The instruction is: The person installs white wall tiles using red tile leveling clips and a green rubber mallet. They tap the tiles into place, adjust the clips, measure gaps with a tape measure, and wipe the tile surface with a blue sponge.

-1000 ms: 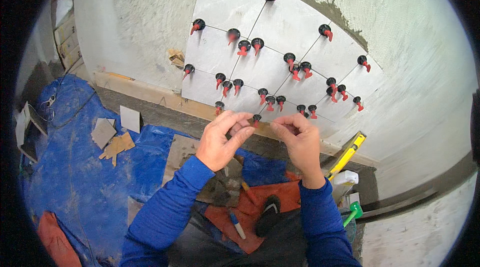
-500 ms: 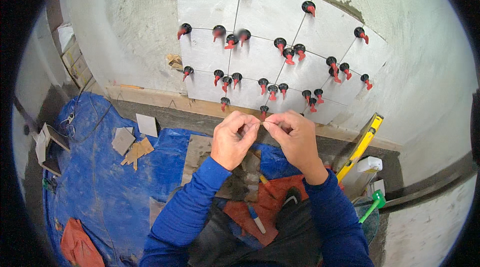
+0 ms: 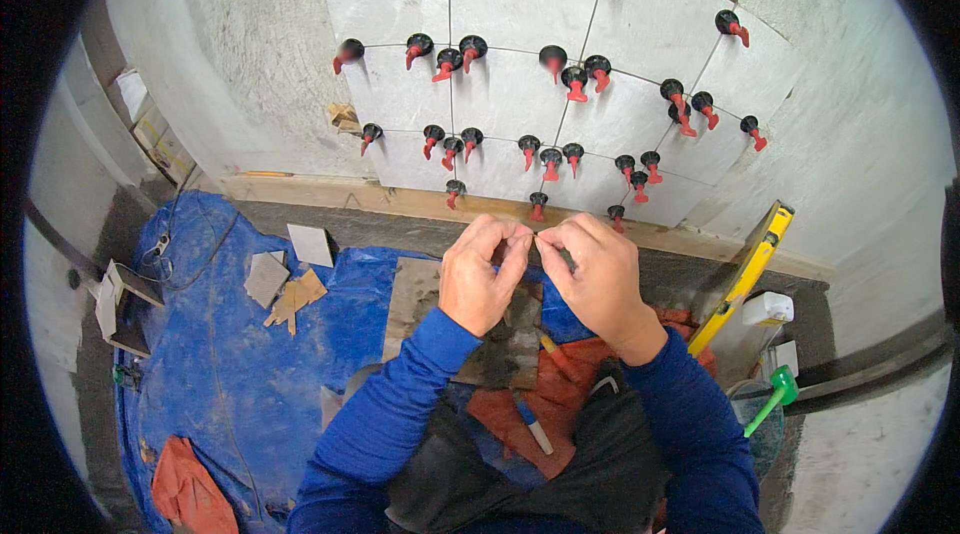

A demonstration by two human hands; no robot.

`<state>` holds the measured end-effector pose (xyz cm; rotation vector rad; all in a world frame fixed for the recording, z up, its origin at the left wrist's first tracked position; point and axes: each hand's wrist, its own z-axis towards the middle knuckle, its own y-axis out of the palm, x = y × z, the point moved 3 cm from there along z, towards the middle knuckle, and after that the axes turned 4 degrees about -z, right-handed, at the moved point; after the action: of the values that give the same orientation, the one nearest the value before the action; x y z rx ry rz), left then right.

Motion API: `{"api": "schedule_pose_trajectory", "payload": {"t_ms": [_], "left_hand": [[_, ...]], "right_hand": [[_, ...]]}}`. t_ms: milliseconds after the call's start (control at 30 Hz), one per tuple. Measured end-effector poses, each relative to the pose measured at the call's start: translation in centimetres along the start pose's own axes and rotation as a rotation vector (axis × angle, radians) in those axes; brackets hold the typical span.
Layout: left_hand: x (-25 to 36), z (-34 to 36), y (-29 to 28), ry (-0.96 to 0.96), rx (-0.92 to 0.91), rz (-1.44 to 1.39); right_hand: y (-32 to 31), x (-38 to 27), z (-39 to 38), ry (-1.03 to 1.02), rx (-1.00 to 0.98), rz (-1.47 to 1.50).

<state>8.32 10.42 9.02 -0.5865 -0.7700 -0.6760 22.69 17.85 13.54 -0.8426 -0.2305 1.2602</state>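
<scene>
head view: left hand (image 3: pixel 482 279) and right hand (image 3: pixel 602 276), both pinched on an indistinct tiny item (image 3: pixel 536 236)

Clips (image 3: pixel 538 201) beyond fingers (image 3: pixel 512 269), free room below

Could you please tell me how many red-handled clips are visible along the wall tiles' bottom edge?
3: the left clip, above the left hand; the middle clip, between both hands; the right clip, just above the right hand, which may hide others.

No words, numbers or signs can be read (not even on the yellow level (image 3: pixel 742 280)).
</scene>
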Motion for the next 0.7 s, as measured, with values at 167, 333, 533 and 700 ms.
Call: {"api": "schedule_pose_trajectory", "payload": {"t_ms": [167,333,533,700], "left_hand": [[-1.3,-0.8,1.8,-0.313,0.088,-0.38],[-1.1,-1.2,2.3,-0.435,0.137,-0.539],[-0.3,-0.9,1.0,-0.081,-0.067,-0.026],[0.3,-1.5,1.2,0.066,-0.115,0.107]], "right_hand": [[0.9,-1.2,-0.7,-0.109,0.173,-0.099],[0.6,-0.6,-0.6,-0.02,0.145,-0.007],[-0.5,1.6,-0.7,0.034,-0.182,0.081],[-0.2,1.5,-1.3,0.052,-0.285,0.05]]}}
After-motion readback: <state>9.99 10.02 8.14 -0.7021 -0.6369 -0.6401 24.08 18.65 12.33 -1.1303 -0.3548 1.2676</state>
